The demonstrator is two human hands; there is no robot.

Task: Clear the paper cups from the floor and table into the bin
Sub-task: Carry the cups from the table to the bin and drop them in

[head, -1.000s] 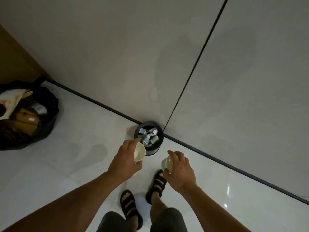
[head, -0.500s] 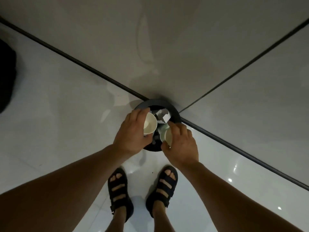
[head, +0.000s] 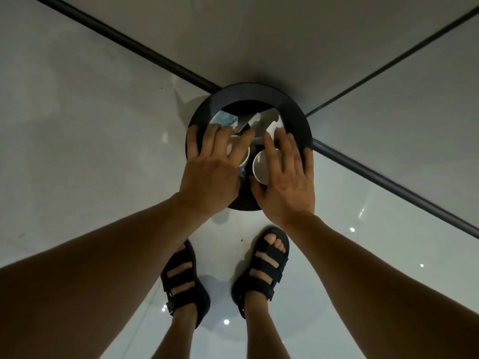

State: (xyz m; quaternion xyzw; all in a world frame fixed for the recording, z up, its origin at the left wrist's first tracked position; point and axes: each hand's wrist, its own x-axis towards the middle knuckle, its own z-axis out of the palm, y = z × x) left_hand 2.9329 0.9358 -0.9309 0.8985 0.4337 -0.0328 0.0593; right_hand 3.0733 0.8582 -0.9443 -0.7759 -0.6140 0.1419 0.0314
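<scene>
While the left cup (head: 245, 158) and right cup (head: 261, 167) are sitting inside the bin (head: 248, 92), the left hand (head: 210, 169) and right hand (head: 285, 185) are lying flat over them, fingers straight, gripping nothing; the drop is seemingly finishing, calling for lifting both hands clear.

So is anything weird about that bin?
Yes: the bin looks overfull. Crumpled paper reaches almost to its rim, so the left cup and right cup sit on top of the heap instead of dropping in, with the left hand and right hand spread flat over them.
</scene>
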